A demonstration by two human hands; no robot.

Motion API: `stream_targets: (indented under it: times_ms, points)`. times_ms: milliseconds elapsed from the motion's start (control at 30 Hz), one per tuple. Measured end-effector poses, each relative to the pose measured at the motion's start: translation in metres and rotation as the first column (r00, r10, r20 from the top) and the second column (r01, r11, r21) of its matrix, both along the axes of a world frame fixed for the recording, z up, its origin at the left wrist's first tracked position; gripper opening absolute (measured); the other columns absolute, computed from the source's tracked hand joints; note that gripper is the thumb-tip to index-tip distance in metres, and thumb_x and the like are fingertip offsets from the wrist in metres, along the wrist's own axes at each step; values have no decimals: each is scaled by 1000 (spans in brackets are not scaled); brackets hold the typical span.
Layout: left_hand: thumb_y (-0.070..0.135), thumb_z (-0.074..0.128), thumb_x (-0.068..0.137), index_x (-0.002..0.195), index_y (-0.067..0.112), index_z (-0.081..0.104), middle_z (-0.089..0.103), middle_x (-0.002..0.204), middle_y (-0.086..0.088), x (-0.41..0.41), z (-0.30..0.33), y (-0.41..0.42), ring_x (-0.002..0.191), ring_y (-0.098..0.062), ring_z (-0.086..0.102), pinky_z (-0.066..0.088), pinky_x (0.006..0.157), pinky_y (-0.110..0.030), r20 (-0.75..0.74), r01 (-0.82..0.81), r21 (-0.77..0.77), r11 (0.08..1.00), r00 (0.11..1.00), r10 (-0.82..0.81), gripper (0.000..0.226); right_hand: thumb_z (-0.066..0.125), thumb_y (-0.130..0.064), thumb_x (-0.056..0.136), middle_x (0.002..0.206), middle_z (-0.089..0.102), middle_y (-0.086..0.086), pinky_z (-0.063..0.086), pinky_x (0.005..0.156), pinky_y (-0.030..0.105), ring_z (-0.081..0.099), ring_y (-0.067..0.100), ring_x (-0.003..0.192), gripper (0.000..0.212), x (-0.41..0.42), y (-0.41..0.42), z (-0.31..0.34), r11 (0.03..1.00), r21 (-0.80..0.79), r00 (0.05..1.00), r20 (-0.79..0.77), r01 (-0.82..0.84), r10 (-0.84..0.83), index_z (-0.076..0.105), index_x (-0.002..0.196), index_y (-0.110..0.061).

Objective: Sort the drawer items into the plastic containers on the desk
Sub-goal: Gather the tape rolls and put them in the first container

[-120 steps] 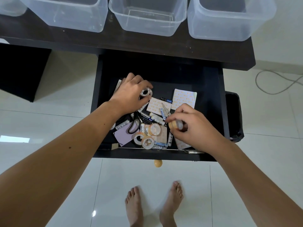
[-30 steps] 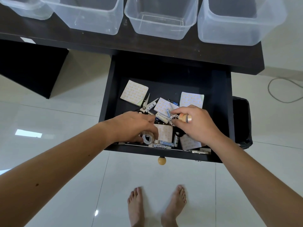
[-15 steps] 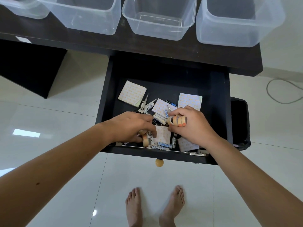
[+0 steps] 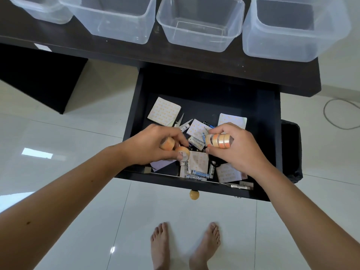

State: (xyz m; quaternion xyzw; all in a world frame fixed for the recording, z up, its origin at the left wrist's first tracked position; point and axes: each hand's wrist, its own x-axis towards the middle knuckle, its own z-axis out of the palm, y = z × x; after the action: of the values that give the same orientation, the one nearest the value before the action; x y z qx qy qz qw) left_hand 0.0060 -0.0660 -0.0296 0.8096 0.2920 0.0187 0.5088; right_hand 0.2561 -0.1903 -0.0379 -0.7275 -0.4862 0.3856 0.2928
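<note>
Black drawer: an open drawer (image 4: 268, 133) pulled out from under a dark desk (image 4: 214, 63), seen from above, with a round tan knob (image 4: 194, 194) on its front edge.
Left hand: the left hand (image 4: 152, 147) is over the front left part of the drawer, fingers curled round two small tape rolls (image 4: 175, 149), orange-tan in colour and blurred.
Right hand: the right hand (image 4: 236, 149) is over the right part of the drawer, grasping a stack of tape rolls (image 4: 219, 140) between thumb and fingers, the rolls side by side with orange cores.
Space between hands: the two hands are near each other but apart, with drawer items showing between them.
Loose items in drawer: several white sticker sheets (image 4: 164, 111) with pale orange print lie flat; batteries (image 4: 196, 175) lie along the front edge; scissors (image 4: 182, 121) show their blades behind the left hand.
Containers: four clear plastic containers (image 4: 200, 26) stand in a row on the desk behind the drawer; nothing shows inside them, though their far ends are out of view.
Floor: glossy white tiles (image 4: 116, 230), with the person's bare feet (image 4: 185, 246) below the drawer.
Right of drawer: a dark bin (image 4: 292, 149) stands just beside the drawer, and a grey cable (image 4: 331, 117) lies on the floor further right.
</note>
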Motion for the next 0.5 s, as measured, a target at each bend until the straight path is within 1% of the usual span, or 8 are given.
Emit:
stream_targets:
  times_ms: [67,100,167,233,267,333,400,500]
  points:
    - [28,82,89,123,35,74,73,97,6,-9,11,3,95,-16,71,59,86,-27,80,-70,-43,997,994,73,36,92,-22,81,112,70,-14,54,70,13,69,4,88,48,-6,4,6,997,0,997,-33,-72,72,74,122,-39]
    - [26,80,90,124,34,76,73,100,6,-14,17,5,97,-18,71,59,88,-29,125,-109,-47,993,986,114,35,90,-21,83,112,70,-14,54,71,14,69,5,89,46,-10,8,8,994,12,993,-36,-112,112,75,121,-43]
    - [24,78,91,120,30,79,72,103,6,-27,25,11,96,-19,71,60,88,-31,186,-215,-66,974,957,224,29,87,-19,84,110,69,-14,53,72,17,68,7,90,38,-18,17,9,985,32,985,-25,-170,171,80,112,-43]
    - [23,76,92,116,29,80,74,100,1,-41,32,17,83,-24,72,64,78,-36,230,-325,-155,933,906,354,25,89,-19,81,107,68,-14,50,70,14,67,6,88,33,-29,27,10,978,36,978,-8,-207,208,81,105,-41]
    - [22,75,92,114,27,79,76,98,-2,-47,35,19,80,-26,73,65,73,-37,262,-368,-216,905,871,416,24,91,-20,80,105,69,-14,48,69,12,66,4,86,32,-35,32,10,975,39,976,-10,-217,218,81,103,-40]
    - [17,72,91,108,16,76,76,91,-7,-60,39,23,84,-26,76,65,71,-34,315,-425,-342,838,788,529,18,95,-26,76,99,69,-14,45,70,9,65,1,83,29,-49,41,10,972,45,972,-25,-232,233,80,99,-36]
    - [15,71,90,102,11,72,74,83,-7,-71,40,24,85,-27,79,64,67,-31,311,-468,-430,772,726,614,13,95,-30,75,94,70,-15,43,71,10,63,0,83,26,-64,51,7,964,52,965,-3,-260,260,80,94,-37]
    - [14,73,87,99,12,70,72,79,-4,-83,39,23,83,-24,77,62,62,-27,281,-495,-512,702,676,681,12,92,-26,77,99,71,-12,47,79,23,65,4,91,24,-88,65,-1,942,44,942,63,-333,330,81,93,-39]
